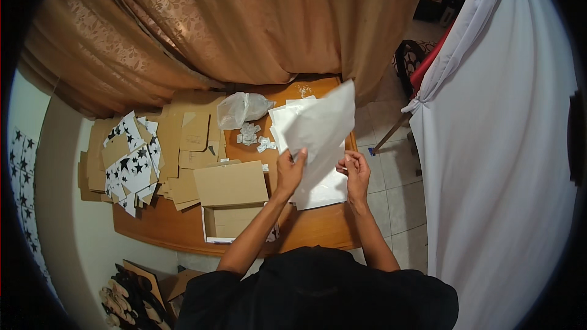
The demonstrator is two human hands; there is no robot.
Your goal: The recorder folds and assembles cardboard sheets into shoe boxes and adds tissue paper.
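Note:
A glossy white sheet [324, 119] is raised at a tilt above the table, its far corner up and slightly blurred. My left hand [290, 173] grips its left edge, thumb on top and the other fingers hidden behind. At the sheet's right edge is my right hand [357, 174], its fingers curled and pinched together; whether the sheet's edge is between them, I cannot tell. Beneath lies a stack of similar white sheets [321, 197]. Left of my left forearm stands an open cardboard box [232, 182], lid up, brown inside.
On the wooden table [162, 229] are flattened cardboard pieces [192, 131], star-patterned black-and-white pieces [131, 168], a clear plastic bag [241, 110] and small white packets [249, 134]. Brown curtains [244, 24] hang behind, a white cloth [489, 146] at right. Shoes [125, 299] lie lower left.

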